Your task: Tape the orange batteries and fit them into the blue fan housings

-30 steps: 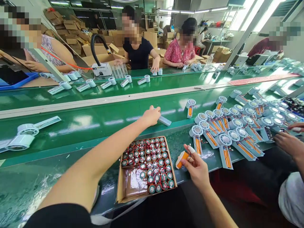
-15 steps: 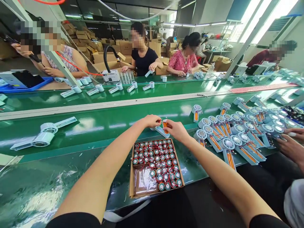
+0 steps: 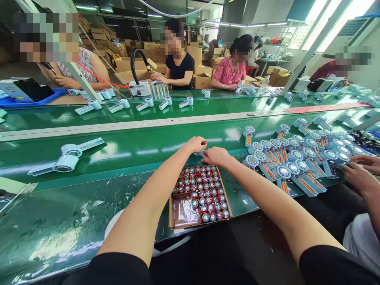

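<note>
Both hands work over a light-blue handheld fan housing (image 3: 202, 154) on the green work surface, just beyond a cardboard box (image 3: 171, 215). My right hand (image 3: 218, 156) is closed around its handle, hiding most of it. My left hand (image 3: 197, 145) is pinched over the round end; what its fingertips hold is too small to make out. Inside the box stand several round battery cells (image 3: 204, 217) with green tops and red wires. One compartment of the box, front left, shows only its shiny bottom.
Many fan housings (image 3: 282, 171) with orange cells and red wires lie to the right, near a co-worker's hands (image 3: 358, 176). Two more housings (image 3: 65, 162) lie to the left. Across a pale divider rail (image 3: 142, 123), people work beside another row of fan housings (image 3: 144, 104).
The orange cell seen in my right hand is no longer visible; that hand now covers the housing's handle. My left hand has moved slightly right, closer to it. The view has shifted slightly.
</note>
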A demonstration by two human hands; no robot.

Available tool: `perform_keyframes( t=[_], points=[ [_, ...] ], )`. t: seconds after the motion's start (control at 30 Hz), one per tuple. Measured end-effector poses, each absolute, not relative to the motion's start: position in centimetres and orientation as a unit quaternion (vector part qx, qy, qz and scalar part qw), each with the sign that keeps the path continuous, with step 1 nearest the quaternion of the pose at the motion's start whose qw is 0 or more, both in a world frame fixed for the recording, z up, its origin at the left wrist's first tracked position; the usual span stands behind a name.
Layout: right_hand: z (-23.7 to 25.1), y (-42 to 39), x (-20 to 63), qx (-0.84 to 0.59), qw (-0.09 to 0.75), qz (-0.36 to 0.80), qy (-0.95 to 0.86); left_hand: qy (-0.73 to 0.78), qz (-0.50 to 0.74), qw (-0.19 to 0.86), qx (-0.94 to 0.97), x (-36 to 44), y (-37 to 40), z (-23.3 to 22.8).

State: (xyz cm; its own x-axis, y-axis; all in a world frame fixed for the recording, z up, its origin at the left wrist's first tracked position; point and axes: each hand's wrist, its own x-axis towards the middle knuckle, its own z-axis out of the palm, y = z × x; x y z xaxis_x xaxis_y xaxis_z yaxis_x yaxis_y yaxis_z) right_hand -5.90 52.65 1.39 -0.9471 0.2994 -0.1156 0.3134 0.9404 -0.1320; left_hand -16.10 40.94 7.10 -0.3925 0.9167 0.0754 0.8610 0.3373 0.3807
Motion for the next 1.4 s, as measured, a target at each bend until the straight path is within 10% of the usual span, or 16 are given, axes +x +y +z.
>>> perform_keyframes(
  t=[0.3, 0.53, 0.63, 0.87, 1.2, 1.4],
  points=[
    [-1.1, 57.0, -4.7, 0.144, -0.177, -0.234, 0.945, 0.887, 0.295, -0.099, 0.34, -12.3, 15.6, 1.8],
    [0.4, 54.8, -5.3, 0.143, -0.348, -0.321, 0.869, 0.91, 0.047, -0.097, 0.4, -5.0, -1.2, -3.5],
    [2.6, 46.9, -1.7, 0.071, -0.289, -0.359, 0.885, 0.9, 0.015, -0.081, 0.428, -4.8, -0.4, -2.0],
    [2.7, 30.2, 12.7, -0.043, 0.132, -0.668, 0.731, 0.846, 0.138, -0.148, 0.494, -2.2, 5.4, 2.7],
    [-1.3, 29.5, 15.6, 0.051, 0.068, -0.668, 0.74, 0.78, 0.23, -0.263, 0.52, -0.7, 8.3, 1.9],
    [2.3, 30.2, 14.1, -0.136, 0.095, -0.557, 0.814, 0.792, 0.345, -0.29, 0.413, 1.0, 7.9, 3.5]
  ],
)
